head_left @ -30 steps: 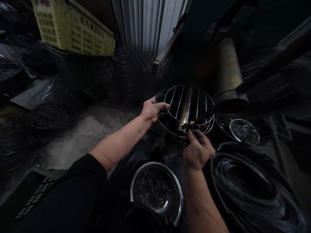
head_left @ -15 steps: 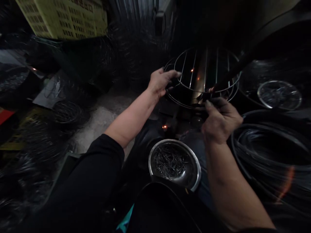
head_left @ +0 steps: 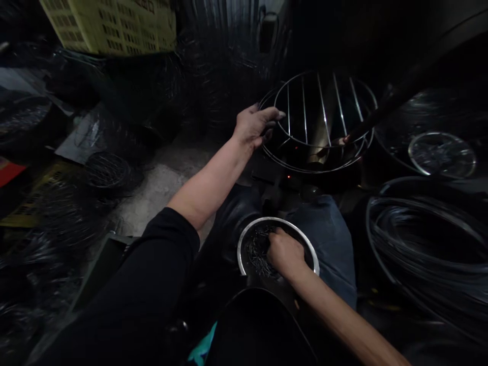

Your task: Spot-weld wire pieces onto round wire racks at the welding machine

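My left hand is closed on the left rim of a round wire rack, made of rings with straight wires running across. A metal bar comes in from the right and its coppery tip meets the near rim. My right hand reaches down into a shiny metal bowl set by my legs. Short dark wire pieces lie in a heap there. The right fingers are curled, and their tips are hidden among the pieces, so what they pinch does not show.
At right stands a tub with coiled wire, and behind it a round metal-rimmed dish. A yellow crate is at the upper left. Wire bundles lie on the left. A brownish post rises beneath the rack.
My right hand has left the near rim of the rack and moved down into the bowl. My left hand keeps its hold; the rack's cross wires now slant differently. The orange sparks have faded.
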Available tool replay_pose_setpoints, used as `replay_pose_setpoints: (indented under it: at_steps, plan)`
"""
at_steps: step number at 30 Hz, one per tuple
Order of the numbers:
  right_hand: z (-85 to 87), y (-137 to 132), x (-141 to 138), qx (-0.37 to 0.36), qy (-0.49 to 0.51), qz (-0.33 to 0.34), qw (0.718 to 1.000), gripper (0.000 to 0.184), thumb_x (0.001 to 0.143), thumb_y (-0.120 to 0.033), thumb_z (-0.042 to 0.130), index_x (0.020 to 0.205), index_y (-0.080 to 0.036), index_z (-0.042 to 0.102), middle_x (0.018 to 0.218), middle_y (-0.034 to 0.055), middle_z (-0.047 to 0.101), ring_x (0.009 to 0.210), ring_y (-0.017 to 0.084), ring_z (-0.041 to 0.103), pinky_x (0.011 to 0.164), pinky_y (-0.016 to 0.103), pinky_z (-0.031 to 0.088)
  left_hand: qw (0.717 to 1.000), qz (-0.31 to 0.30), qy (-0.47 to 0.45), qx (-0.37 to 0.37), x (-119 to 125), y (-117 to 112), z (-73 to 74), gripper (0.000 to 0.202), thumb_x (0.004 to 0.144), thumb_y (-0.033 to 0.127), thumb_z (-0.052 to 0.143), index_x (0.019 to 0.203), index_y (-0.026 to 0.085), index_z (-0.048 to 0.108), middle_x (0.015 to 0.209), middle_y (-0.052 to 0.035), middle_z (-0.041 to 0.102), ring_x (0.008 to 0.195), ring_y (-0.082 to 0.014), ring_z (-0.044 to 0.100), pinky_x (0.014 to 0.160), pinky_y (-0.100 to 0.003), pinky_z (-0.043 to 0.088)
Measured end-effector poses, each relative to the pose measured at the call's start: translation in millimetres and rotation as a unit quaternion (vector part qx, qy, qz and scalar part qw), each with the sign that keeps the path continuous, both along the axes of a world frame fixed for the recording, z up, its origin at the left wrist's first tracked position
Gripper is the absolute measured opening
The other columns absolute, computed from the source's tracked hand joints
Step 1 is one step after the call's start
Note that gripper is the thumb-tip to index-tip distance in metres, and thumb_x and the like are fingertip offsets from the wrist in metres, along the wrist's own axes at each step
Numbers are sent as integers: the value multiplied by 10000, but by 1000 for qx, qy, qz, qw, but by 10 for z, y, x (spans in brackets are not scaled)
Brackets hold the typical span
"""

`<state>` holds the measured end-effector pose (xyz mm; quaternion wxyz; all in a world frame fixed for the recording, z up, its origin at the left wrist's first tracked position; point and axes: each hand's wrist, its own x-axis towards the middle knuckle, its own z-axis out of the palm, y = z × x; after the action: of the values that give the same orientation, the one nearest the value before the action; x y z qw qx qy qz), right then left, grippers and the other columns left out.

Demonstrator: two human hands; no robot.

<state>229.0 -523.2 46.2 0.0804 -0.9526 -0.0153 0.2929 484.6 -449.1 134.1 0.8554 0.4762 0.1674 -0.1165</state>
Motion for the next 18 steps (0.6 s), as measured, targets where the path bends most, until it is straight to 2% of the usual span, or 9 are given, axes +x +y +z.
replay_pose_setpoints:
  at_steps: [3, 7, 10, 12, 14, 16, 18]
  plan:
    - [8, -59, -47, -5, -2, -7, 1000, 357, 900, -34, 410, 1075, -110, 712, 1150, 171, 661, 961, 243, 708, 707, 290, 501, 999, -20, -28, 26, -181, 53, 1, 402, 579, 9, 810, 861, 187, 587, 629, 24, 586, 607, -97, 531, 576, -233, 356]
    - [41, -104, -98, 9, -5, -14, 1000, 328, 895, -60, 432, 971, -161, 735, 1079, 116, 703, 898, 196, 709, 705, 256, 481, 998, -18, -46, 49, -335, 29, 3, 373, 627, 34, 779, 911, 197, 601, 642, 40, 574, 610, -78, 529, 557, -207, 360]
    - [102, -228, -101, 82, -43, -52, 994, 274, 854, -101, 484, 912, -171, 742, 1019, 98, 730, 915, 199, 702, 779, 263, 495, 997, -8, -61, 40, -411, 0, 6, 368, 627, 31, 770, 915, 196, 611, 654, 45, 564, 616, -77, 535, 559, -211, 371]
    - [152, -421, -98, 190, -81, -107, 973, 228, 801, -175, 515, 851, -183, 738, 930, 76, 748, 894, 210, 703, 801, 279, 513, 997, -2, -66, 34, -450, -6, 7, 367, 612, 28, 774, 897, 190, 608, 659, 46, 560, 608, -72, 530, 555, -213, 368]
    - [188, -695, -109, 271, -114, -173, 940, 218, 745, -273, 510, 755, -204, 717, 784, 49, 738, 766, 216, 697, 712, 294, 531, 997, 1, -64, 33, -478, -6, 6, 381, 597, 33, 780, 895, 188, 602, 663, 49, 561, 595, -67, 522, 546, -214, 361]
    - [199, -1000, -139, 272, -159, -242, 918, 224, 691, -357, 509, 671, -230, 693, 684, 37, 714, 640, 223, 666, 604, 311, 520, 997, 3, -65, 30, -491, -7, 1, 406, 581, 40, 786, 911, 188, 602, 669, 53, 567, 583, -63, 519, 538, -213, 357]
    - [193, -1261, -173, 231, -218, -301, 899, 235, 636, -413, 547, 665, -245, 708, 698, 46, 729, 646, 246, 677, 606, 339, 534, 997, 3, -70, 24, -492, -14, -7, 412, 569, 46, 791, 905, 189, 602, 669, 58, 567, 571, -60, 517, 528, -210, 355]
